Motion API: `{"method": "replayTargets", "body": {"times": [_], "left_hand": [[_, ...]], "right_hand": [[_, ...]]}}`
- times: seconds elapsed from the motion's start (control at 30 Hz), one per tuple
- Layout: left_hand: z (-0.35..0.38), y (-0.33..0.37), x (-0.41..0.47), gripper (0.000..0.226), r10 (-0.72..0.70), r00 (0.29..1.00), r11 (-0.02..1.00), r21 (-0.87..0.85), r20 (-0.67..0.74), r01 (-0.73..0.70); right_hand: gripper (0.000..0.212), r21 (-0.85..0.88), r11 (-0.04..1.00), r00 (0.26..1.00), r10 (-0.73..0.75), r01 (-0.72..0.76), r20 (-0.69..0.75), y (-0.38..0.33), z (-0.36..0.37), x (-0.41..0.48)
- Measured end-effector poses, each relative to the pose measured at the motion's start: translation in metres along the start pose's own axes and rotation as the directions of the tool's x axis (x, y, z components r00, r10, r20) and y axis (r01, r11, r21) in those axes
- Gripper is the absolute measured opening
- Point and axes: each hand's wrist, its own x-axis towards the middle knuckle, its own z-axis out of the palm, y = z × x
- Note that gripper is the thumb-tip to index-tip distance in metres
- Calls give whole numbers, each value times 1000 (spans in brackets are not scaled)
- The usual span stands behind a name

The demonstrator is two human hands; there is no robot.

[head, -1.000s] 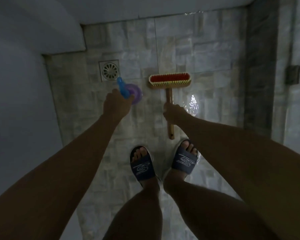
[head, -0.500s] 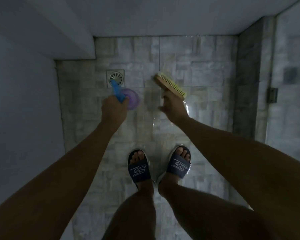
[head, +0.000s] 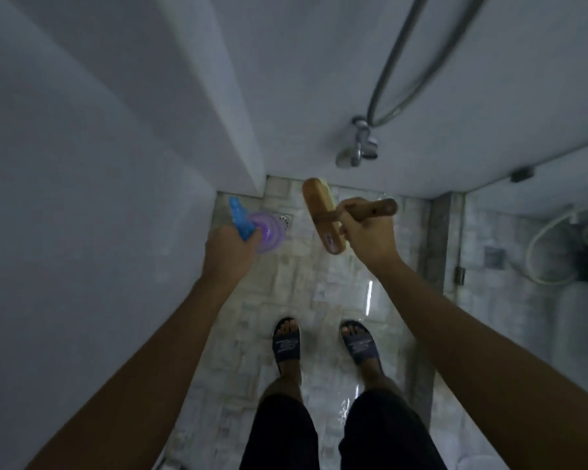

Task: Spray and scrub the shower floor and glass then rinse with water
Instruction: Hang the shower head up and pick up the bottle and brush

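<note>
My left hand [head: 230,251] grips a spray bottle [head: 262,230] with a blue trigger head and a purple body, held above the floor drain [head: 285,221]. My right hand [head: 365,234] grips the wooden handle of a scrub brush [head: 321,215]. The brush is lifted off the floor, its wooden back facing me and its bristles hidden. The wet stone-tile shower floor [head: 323,290] lies below, with my two feet in dark slides on it. The glass panel [head: 523,266] stands on the right.
A shower valve [head: 358,147] with a metal hose [head: 398,62] is on the white far wall. White walls close in on the left. Behind the glass, a white hose [head: 543,245] loops by a dark object. A raised stone curb [head: 437,239] runs under the glass.
My right hand lifted the brush off the floor and turned it, so its back faces up and the handle points right. My view tilted up, showing the valve and hose.
</note>
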Motion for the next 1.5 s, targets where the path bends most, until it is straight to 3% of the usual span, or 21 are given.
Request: {"method": "replayTargets", "body": {"times": [0.07,0.13,0.3,0.5,0.67,0.93,1.17,1.33,1.5], "left_hand": [[-40,14,-23,58,17,999,1000,-9,-44,-17],[-78,23,-49,45,-1,996,1000,-27,-91,-2],[-168,40,-142,45,-91,973,989,-131,-214,63],[-267,35,-302,36,-295,853,940,-293,-430,177],[-311,3,-456,34,-497,610,862,-433,-617,265],[-326,-80,-665,36,-727,203,679,-643,-656,355],[-309,-173,-781,32,-852,-70,476,-823,-519,311],[-303,-223,-825,26,-889,-185,354,-884,-419,305],[-306,-259,-844,36,-912,-220,266,-908,-345,323]], "right_hand": [[8,3,999,999,-44,44,30,-43,-5,-15],[9,-16,993,990,-112,114,90,-87,-11,-37],[7,-115,932,889,-284,344,360,-202,-12,-87],[6,-92,814,626,-362,573,691,-313,37,-182],[7,52,721,321,-370,691,872,-359,102,-299],[8,239,632,-125,-220,737,967,-345,207,-501],[19,412,547,-397,-153,729,905,-300,291,-661],[24,427,601,-497,-57,676,866,-253,336,-756],[32,447,574,-547,1,686,837,-208,372,-826]]}}
